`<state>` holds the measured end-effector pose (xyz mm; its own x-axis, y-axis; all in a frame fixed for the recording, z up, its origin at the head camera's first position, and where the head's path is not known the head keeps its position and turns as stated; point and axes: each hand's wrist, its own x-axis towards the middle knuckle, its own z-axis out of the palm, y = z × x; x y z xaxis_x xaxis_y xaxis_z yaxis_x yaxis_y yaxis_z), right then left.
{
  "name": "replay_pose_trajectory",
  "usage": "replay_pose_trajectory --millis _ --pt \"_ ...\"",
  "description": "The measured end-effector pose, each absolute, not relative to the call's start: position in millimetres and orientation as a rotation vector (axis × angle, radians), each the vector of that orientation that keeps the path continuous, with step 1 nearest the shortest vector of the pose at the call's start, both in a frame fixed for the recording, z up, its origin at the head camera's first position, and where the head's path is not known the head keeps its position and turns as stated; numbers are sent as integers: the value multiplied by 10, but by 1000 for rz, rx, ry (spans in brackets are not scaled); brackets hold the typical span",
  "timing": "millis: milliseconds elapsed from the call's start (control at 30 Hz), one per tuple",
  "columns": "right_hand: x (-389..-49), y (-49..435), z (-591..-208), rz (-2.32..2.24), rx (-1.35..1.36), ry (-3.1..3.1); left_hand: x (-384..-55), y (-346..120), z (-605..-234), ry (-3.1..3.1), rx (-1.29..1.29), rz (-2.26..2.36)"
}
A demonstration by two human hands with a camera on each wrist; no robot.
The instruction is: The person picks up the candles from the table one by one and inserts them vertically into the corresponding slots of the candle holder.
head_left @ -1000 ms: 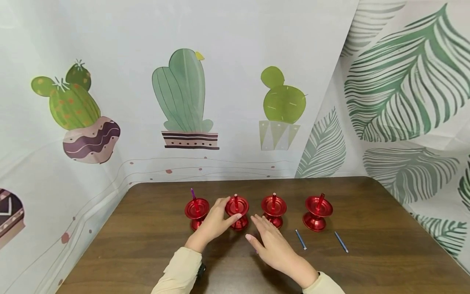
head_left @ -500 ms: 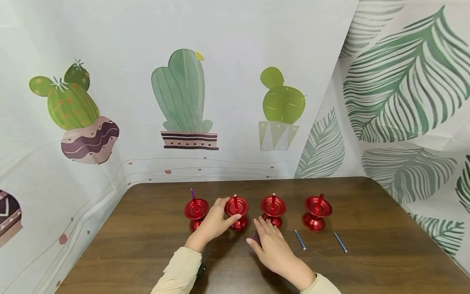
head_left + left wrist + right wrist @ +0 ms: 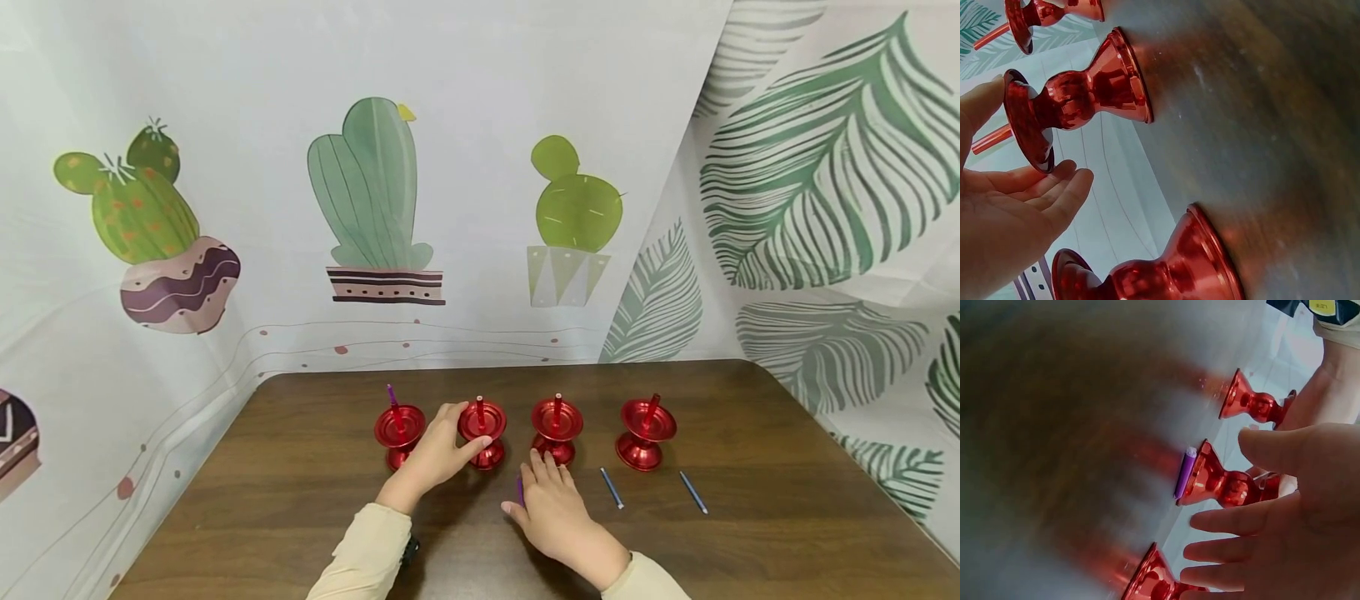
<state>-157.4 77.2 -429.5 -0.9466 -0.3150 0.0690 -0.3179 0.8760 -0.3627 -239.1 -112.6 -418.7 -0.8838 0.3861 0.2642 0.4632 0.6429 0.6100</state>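
My left hand [image 3: 435,454] holds the dish rim of the second red metal candle holder [image 3: 482,427] from the left. In the left wrist view, thumb and fingers lie at opposite edges of that holder's dish [image 3: 1029,125], and its base stands on the table. My right hand [image 3: 557,518] is open, palm down, in front of the third red candle holder [image 3: 557,421]. Beside its fingers lies a purple candle [image 3: 521,490], partly hidden by the hand. The right wrist view shows this purple candle [image 3: 1185,474] lying flat on the tabletop, apart from the straight fingers.
At the row's left end, a red candle holder [image 3: 400,427] has a purple candle [image 3: 392,395] standing in its tube. Another red holder [image 3: 648,423] stands at the right end. Two blue candles, one nearer [image 3: 612,488] and one farther right [image 3: 693,492], lie on the wooden table [image 3: 780,517].
My right hand has lowered and shifted slightly nearer me beside the lying purple candle, which now shows more. My left hand keeps its hold on the second candle holder.
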Motion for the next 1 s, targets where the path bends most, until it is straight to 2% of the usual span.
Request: replay_pose_trajectory --millis 533,1000 --pt "-1686 664 -4347 331 616 -2958 -2383 -1120 -4183 -2744 -705 -1066" --pt "-1727 666 -4345 280 664 -2957 -2383 -1117 -4183 -2759 -699 -1059"
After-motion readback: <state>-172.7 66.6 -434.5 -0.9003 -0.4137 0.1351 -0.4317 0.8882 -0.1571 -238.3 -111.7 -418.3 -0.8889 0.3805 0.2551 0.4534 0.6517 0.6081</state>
